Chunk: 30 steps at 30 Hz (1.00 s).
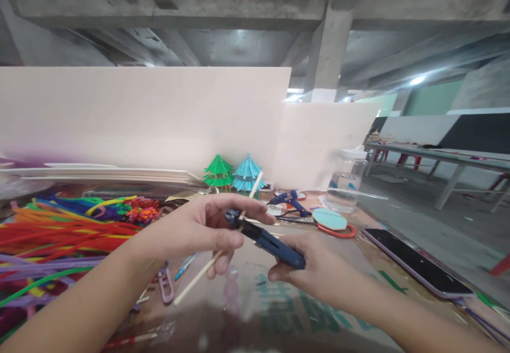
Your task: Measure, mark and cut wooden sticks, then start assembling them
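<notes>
My left hand [215, 225] is closed loosely around a pale wooden stick [195, 281], which slants from lower left up to the right. The stick's upper end [256, 183] pokes out beyond my fingers. In my right hand [298, 254] I grip dark blue pliers [274, 246] by the handles. Their dark head lies against the stick, between my left thumb and fingers; whether the jaws bite into it cannot be made out. Behind my hands stand a green pipe-cleaner pavilion [218, 172] and a light blue one [247, 172].
Colourful pipe cleaners [71, 236] heap up at left, beside a pink clip [166, 284]. Toward the right lie a blue glue gun [290, 201], red-handled scissors [347, 233], a light blue disc [329, 219] and a phone [416, 262]. A water bottle [346, 180] stands behind, near white boards [159, 119].
</notes>
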### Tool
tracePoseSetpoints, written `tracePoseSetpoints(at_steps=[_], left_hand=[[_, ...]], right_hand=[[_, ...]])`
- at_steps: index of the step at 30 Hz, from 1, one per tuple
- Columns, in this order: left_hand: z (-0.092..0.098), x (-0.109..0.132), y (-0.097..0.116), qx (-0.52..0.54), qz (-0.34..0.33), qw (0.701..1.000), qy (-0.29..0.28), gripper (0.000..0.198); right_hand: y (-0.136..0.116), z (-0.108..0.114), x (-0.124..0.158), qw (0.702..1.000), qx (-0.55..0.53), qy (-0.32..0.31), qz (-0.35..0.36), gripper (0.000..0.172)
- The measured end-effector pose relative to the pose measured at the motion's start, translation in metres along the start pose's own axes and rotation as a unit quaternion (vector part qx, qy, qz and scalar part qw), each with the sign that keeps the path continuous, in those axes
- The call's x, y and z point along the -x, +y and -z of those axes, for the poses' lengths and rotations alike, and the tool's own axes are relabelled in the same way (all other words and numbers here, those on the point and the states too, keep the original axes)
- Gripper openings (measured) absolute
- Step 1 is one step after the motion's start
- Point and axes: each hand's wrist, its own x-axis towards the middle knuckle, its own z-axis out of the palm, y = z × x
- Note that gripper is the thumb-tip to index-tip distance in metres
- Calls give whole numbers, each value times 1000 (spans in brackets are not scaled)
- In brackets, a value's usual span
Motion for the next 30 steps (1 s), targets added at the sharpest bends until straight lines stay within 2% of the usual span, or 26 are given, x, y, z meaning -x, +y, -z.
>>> tracePoseSetpoints(at_steps=[4,9,11,14,16,18,19,22,24,25,27,30], left_hand=[[4,1,0,10,-1,1000,-23,42],[10,3,2,9,-48,998,-30,49],[14,2,3,-14,-67,998,-5,50],[20,-5,-1,-118,-66,987,90,43],[23,-13,-11,-285,-23,950,121,34],[25,-24,-26,-460,25,883,95,33],[26,-30,-35,-509,38,856,76,33],[32,-51,-60,-582,52,810,52,30],[38,-67,-69,-628,67,775,33,21],[42,-76,-71,-649,77,756,19,16],[46,-94,-72,-686,94,721,-8,23],[41,-118,-73,-721,98,684,-53,30]], right_hand=[[-9,5,3,999,39,2,26,10],[-4,13,1,997,38,-3,70,33],[6,23,-3,995,71,0,70,39],[22,49,-9,984,171,-21,43,38],[30,68,-11,979,202,15,29,42],[35,82,-12,980,193,56,11,42],[36,87,-12,981,180,72,2,42],[37,93,-13,983,156,93,-15,42],[38,93,-14,980,174,95,-17,42],[38,93,-14,977,189,95,-18,42],[39,93,-13,972,214,96,-15,42],[40,95,-12,968,226,107,-6,41]])
